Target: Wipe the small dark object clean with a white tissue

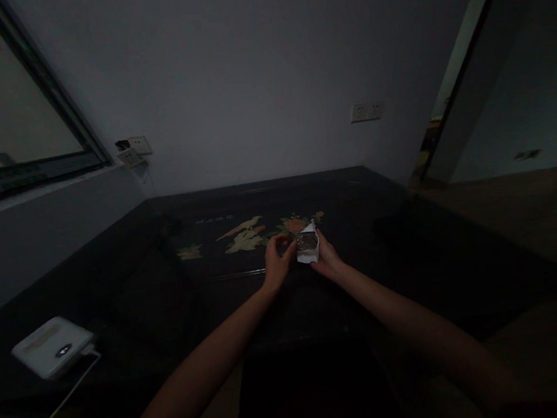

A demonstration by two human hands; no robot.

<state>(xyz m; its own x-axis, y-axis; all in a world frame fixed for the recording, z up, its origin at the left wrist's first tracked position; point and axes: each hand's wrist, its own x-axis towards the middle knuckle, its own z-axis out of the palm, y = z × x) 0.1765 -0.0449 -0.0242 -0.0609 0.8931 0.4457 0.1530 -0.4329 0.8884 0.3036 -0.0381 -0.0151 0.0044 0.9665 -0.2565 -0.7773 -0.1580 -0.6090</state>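
Note:
Over the dark table (130,279), a small white box (309,257) is held up with its near side open and a white flap standing up at its top. Something greyish and shiny, perhaps clear plastic, shows inside it; its kind is too dim to make out. My right hand (328,257) wraps around the box from the right side. At the box's left edge, my left hand (278,256) is closed in a pinch, thumb and forefinger close to the shiny contents. What lies between those fingertips is too small and dark to name.
A white power bank-like device (52,345) with a cable (55,415) lies at the table's left. Painted birds and flowers (244,235) decorate the tabletop. Wall sockets (367,112) are on the wall behind, and a window (9,99) is at upper left.

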